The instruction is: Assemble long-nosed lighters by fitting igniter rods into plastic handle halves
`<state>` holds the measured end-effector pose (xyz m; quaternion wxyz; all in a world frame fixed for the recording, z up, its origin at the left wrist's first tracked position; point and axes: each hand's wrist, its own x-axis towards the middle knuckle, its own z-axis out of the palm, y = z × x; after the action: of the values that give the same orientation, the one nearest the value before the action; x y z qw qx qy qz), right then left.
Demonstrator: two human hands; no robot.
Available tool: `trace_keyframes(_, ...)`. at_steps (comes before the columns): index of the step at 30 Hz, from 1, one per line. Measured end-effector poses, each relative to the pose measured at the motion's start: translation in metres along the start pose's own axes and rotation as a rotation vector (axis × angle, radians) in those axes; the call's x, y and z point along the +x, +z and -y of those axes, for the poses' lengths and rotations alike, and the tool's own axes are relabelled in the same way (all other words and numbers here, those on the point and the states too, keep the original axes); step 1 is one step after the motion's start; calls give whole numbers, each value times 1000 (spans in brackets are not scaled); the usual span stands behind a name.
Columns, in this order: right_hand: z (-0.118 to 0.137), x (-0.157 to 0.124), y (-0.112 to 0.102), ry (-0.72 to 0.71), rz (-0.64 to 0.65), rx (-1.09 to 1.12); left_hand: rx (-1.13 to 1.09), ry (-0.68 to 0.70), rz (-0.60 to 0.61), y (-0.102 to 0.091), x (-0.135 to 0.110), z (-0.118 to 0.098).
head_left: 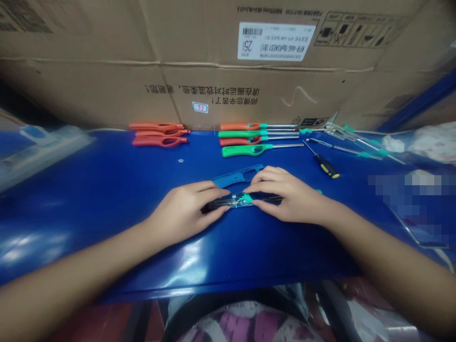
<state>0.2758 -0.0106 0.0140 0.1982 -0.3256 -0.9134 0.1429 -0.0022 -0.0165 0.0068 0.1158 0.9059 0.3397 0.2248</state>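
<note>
Both hands are closed on a partly open stick lighter (237,201), its dark tank, thin wires and teal-green piece showing between them. My left hand (188,204) grips the end with the dark tank. At the other end, the fingers of my right hand (285,192) pinch near the green piece, and they hide much of that end. A blue half shell with a trigger loop (230,178) lies just behind the lighter, its right end beside my right fingers.
Behind stand several lighters with metal stems (245,151) and several red-orange handle shells (160,141). A black-and-yellow screwdriver (327,167) lies to the right, near loose metal stems with green parts (366,145). A cardboard box (117,90) walls off the back of the blue table (142,256).
</note>
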Motion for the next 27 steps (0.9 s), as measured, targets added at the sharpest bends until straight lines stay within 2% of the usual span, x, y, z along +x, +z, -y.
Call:
trace_keyframes(3,1,0,-1,-2,36,-47,19,82,16,-2,2,-3)
trace_keyframes(7,3,1,2,18,72,-93,32,184,96,0,3,-6)
trace_keyframes(16,2,2,0,68,66,75,65,171,162,6,1,-2)
trace_keyframes(23,2,3,-4,73,82,17,83,184,188,6,1,-2)
trace_keyframes(27,3,2,-14,71,65,84,97,182,212,5,2,-3)
